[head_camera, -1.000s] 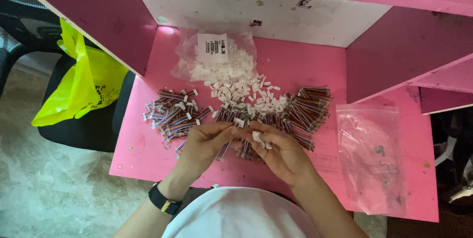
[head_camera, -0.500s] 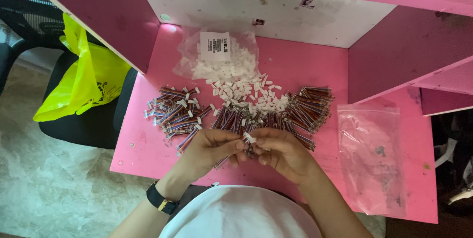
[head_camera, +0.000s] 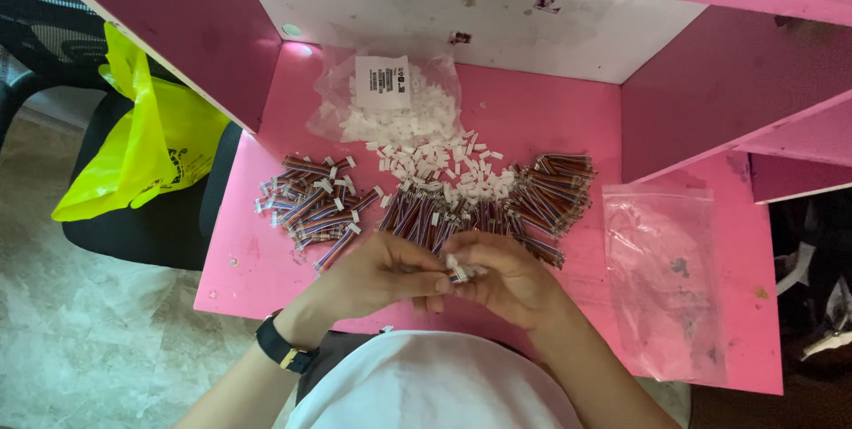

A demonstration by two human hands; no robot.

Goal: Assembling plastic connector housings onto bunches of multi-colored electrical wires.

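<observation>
A big pink desk with tall pink walls and a white back board. Off to the left, a dark chair with a bright yellow bag draped over it. On the right part of the desk, flat and see-through, an empty-looking plastic bag. At the back, another clear bag with a white label, full of little white plastic plugs, and more white plugs spilled out in front of it. On the left, a heap of short striped wires with white plugs on the ends. In the middle and to the right, a wider heap of striped wires with bare ends, reaching right up to the knuckles.

At the near edge, both hands close together, fingertips touching. Left hand, with a black watch on the wrist, curled tight, thumb and fingers pinched on one small wire piece. Right hand curled in the same way, pinching the same piece from the other side. Wire piece right between the two sets of fingertips, held just above the desk, only its white tip and a bit of stripe showing, the rest hidden by fingers
</observation>
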